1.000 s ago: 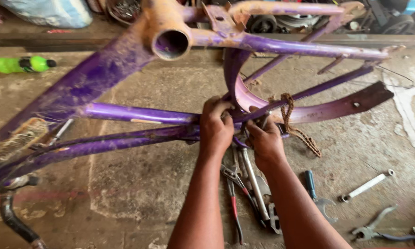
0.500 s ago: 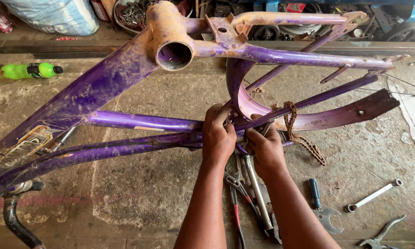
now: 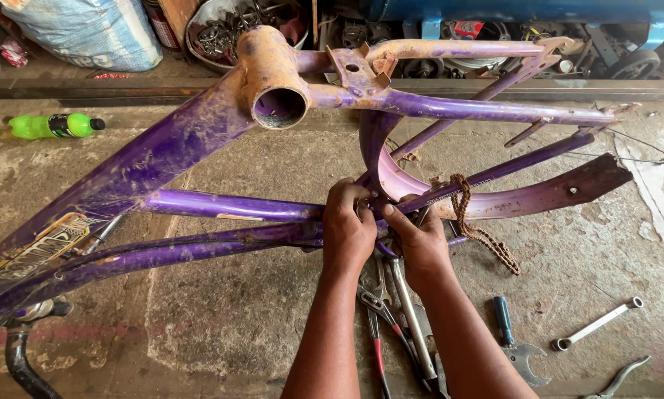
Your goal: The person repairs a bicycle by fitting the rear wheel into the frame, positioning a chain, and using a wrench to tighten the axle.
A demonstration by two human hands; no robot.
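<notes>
Head view: left hand [image 3: 349, 233] and right hand [image 3: 421, 244], fingers curled, grip purple bicycle frame [image 3: 199, 133]; green bottle [image 3: 51, 126] lies at floor's far-left edge.

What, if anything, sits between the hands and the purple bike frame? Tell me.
Nothing visible does. The left hand and right hand both rest directly on the purple frame where its lower tubes meet the fender. The rusty chain hangs to the right, clear of both hands.
</notes>
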